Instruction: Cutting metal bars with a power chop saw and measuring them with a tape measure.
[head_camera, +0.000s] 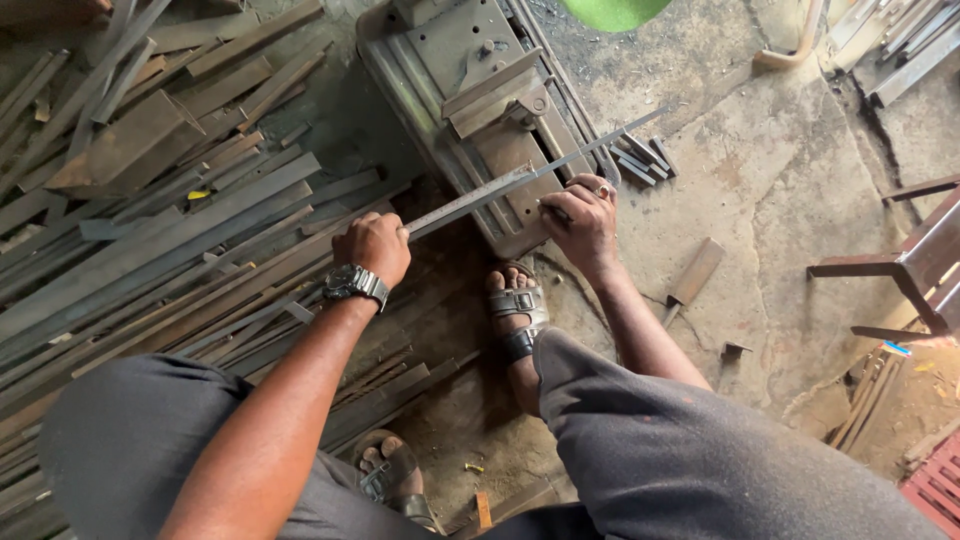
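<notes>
Two hands: both on one long flat metal strip (520, 178), which lies slantwise across the top of a steel machine (470, 100) standing on the floor.
Left hand (373, 246): fist closed round the near, lower end of the strip, knuckles up, a wristwatch (354, 283) on the wrist, forearm running back toward the body.
Right hand (580, 217): fingers curled and pressing down at the machine's near corner, just below the strip; whether it grips the strip or only steadies it, I cannot tell.
Risk, slip: the strip is thin and long; its far end (650, 115) hangs free past the machine, so it could swing or spring if either hold loosens.
Risk, fingers: the right hand sits close to the machine's edge and could be pinched there.
Risk, feet: a sandalled foot (516, 310) rests just beside the machine's base, among loose offcuts (640, 155) and the bar stock (170, 240) piled on the floor; a dropped piece would land near bare toes.
</notes>
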